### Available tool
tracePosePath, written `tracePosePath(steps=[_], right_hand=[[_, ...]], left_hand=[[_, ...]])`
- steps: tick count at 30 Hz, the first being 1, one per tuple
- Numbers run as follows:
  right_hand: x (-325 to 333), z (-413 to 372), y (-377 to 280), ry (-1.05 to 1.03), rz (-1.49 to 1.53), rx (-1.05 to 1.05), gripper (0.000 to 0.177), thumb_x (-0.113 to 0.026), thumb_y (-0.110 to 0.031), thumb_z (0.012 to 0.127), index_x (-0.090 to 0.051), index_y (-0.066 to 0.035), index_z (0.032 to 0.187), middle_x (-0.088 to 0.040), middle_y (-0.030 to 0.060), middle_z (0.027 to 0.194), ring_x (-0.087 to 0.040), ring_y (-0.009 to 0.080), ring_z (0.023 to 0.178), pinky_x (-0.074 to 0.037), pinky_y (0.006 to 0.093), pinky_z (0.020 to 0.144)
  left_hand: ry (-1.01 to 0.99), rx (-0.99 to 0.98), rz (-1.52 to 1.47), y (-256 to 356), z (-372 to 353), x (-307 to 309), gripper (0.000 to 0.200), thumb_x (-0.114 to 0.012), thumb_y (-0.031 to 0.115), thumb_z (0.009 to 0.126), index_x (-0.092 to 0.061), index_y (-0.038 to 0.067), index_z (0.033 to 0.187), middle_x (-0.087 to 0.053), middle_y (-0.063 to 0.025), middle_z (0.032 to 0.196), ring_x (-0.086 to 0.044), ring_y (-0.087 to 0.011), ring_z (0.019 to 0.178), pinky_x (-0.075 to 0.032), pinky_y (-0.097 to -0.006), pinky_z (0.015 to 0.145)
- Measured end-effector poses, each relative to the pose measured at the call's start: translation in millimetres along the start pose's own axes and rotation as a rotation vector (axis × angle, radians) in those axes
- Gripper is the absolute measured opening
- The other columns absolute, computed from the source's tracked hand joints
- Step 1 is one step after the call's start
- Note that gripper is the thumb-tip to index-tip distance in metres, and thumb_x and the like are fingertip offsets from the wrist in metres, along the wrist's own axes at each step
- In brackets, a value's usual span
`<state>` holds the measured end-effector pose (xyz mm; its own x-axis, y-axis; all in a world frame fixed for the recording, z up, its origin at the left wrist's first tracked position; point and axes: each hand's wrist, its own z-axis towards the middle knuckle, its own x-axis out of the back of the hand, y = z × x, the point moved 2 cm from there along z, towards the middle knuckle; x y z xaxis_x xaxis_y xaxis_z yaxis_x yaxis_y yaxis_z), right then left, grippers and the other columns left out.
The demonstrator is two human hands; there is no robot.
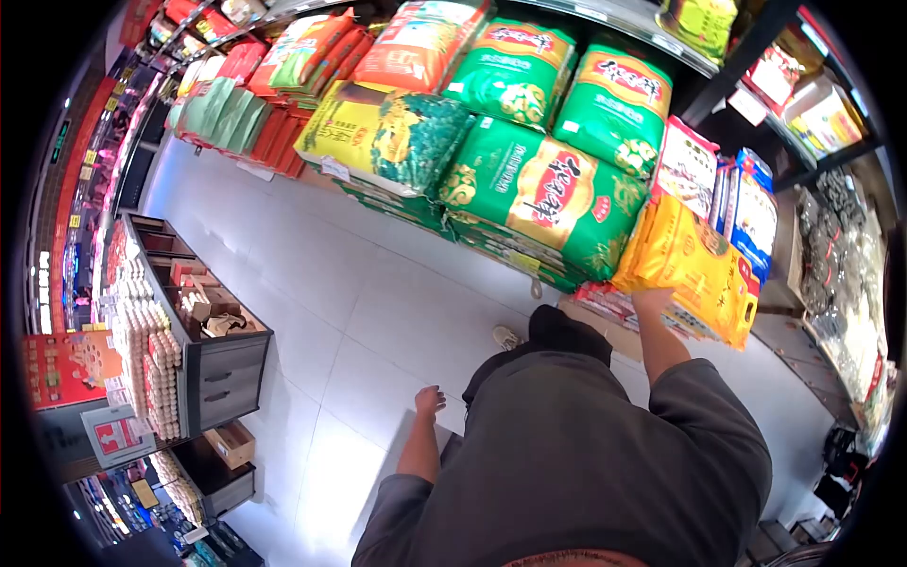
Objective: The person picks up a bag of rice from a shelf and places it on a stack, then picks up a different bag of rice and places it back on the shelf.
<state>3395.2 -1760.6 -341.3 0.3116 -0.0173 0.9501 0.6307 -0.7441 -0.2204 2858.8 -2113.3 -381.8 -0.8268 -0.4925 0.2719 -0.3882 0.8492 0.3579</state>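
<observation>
My right hand point(652, 300) is at the near left edge of a yellow bag of rice point(694, 269), its fingertips hidden against the bag. That bag lies on top of a low stack of red and white bags point(605, 300). My left hand point(430, 401) hangs free over the floor, holding nothing, with its fingers loosely bent and apart. Beside the yellow bag lies a big green bag point(543, 194) with a red and gold label. Behind the yellow bag are a white and red bag point(687, 161) and a blue and white bag point(753, 222).
More green bags point(510, 71), a yellow and green bag point(383, 137) and orange-red bags point(420, 42) line the display. Shelving point(803, 156) rises at the right. Egg trays point(146, 350) stand on a grey drawer cabinet point(222, 378) at left. Pale tiled floor point(321, 283) lies between.
</observation>
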Motion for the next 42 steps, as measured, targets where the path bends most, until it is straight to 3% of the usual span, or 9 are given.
tracePosePath(steps=[2,4,6,15,23,27,29,40,42], right_hand=[[-99.4,16.9,15.7,-0.019,-0.113,0.472,0.073,-0.064,-0.032,0.077,-0.035,0.007,0.13,-0.051,0.0258,0.127,-0.047,0.0401,0.12,-0.038,0.0472,0.099],[-84.1,-21.5,-28.1,-0.645,0.038,0.36,0.07,-0.066,-0.029,0.076,-0.039,0.003,0.131,-0.055,0.0234,0.123,-0.054,0.0371,0.113,-0.043,0.0404,0.094],[-137.8,-47.9,-40.3,-0.497,-0.097,0.73,0.071,-0.066,-0.025,0.074,-0.038,-0.005,0.135,-0.058,0.0247,0.117,-0.059,0.0361,0.105,-0.048,0.0396,0.088],[-116.2,-127.8,-220.2,-0.548,0.215,0.709,0.059,-0.065,-0.023,0.072,-0.049,0.003,0.122,-0.058,0.0298,0.112,-0.056,0.0418,0.107,-0.046,0.0433,0.09],[-216.1,-98.8,-311.0,-0.625,-0.155,0.644,0.052,-0.055,-0.035,0.078,-0.056,-0.006,0.121,-0.055,0.0182,0.127,-0.055,0.0408,0.113,-0.036,0.0603,0.095],[-247.5,-88.8,-345.0,-0.815,-0.484,0.59,0.053,-0.059,-0.037,0.083,-0.05,-0.009,0.127,-0.061,0.0142,0.116,-0.059,0.0356,0.106,-0.048,0.0527,0.079],[-239.5,-94.8,-341.3,-0.881,0.405,-0.386,0.052,-0.058,-0.041,0.085,-0.051,-0.01,0.126,-0.059,0.0171,0.115,-0.059,0.0408,0.1,-0.05,0.0536,0.07],[-246.5,-108.8,-414.9,-0.904,0.596,-0.446,0.051,-0.058,-0.043,0.083,-0.054,-0.009,0.121,-0.06,0.0151,0.105,-0.06,0.0348,0.088,-0.05,0.0438,0.07],[-250.0,-111.9,-457.3,-0.814,0.354,-0.149,0.045,-0.054,-0.038,0.086,-0.054,-0.006,0.118,-0.06,0.0184,0.105,-0.061,0.0368,0.09,-0.05,0.0446,0.074]], left_hand=[[-0.012,-0.044,-0.043,19.8,10.2,-3.2,0.031,-0.056,0.021,0.087,-0.056,0.001,0.11,-0.062,-0.0132,0.095,-0.063,-0.0248,0.081,-0.055,-0.0389,0.069],[-0.024,-0.1,-0.077,37.1,18.7,-15.5,0.025,-0.055,0.018,0.086,-0.06,0.002,0.104,-0.062,-0.009,0.079,-0.061,-0.0192,0.066,-0.052,-0.0327,0.056],[-0.056,-0.137,-0.054,59.2,19.6,-30.9,0.026,-0.054,0.018,0.085,-0.06,0.002,0.105,-0.062,-0.0091,0.079,-0.061,-0.0191,0.066,-0.052,-0.0325,0.056],[-0.188,-0.336,0.178,187.9,83.5,-37.2,0.027,-0.051,0.016,0.086,-0.06,0.0,0.106,-0.064,-0.0095,0.078,-0.062,-0.0181,0.065,-0.051,-0.0306,0.055],[-0.105,-0.36,0.459,336.7,130.4,53.0,0.026,-0.051,0.019,0.087,-0.061,0.002,0.103,-0.065,-0.0092,0.078,-0.063,-0.0174,0.066,-0.052,-0.0309,0.056],[-0.055,-0.378,0.434,404.0,138.6,97.7,0.026,-0.051,0.02,0.087,-0.061,0.002,0.103,-0.065,-0.0089,0.078,-0.063,-0.0175,0.066,-0.051,-0.0306,0.056],[-0.051,-0.48,0.394,431.1,139.0,114.2,0.025,-0.051,0.02,0.089,-0.061,0.002,0.103,-0.065,-0.0089,0.078,-0.063,-0.0171,0.067,-0.051,-0.0296,0.057],[-0.023,-0.386,0.23,485.7,201.3,170.2,0.021,-0.051,0.014,0.088,-0.061,0.003,0.103,-0.064,-0.0087,0.079,-0.062,-0.0157,0.067,-0.051,-0.0289,0.057],[0.028,-0.314,0.177,497.6,223.3,189.8,0.022,-0.05,0.014,0.088,-0.061,0.003,0.103,-0.064,-0.0091,0.079,-0.062,-0.0157,0.067,-0.05,-0.0289,0.057]])
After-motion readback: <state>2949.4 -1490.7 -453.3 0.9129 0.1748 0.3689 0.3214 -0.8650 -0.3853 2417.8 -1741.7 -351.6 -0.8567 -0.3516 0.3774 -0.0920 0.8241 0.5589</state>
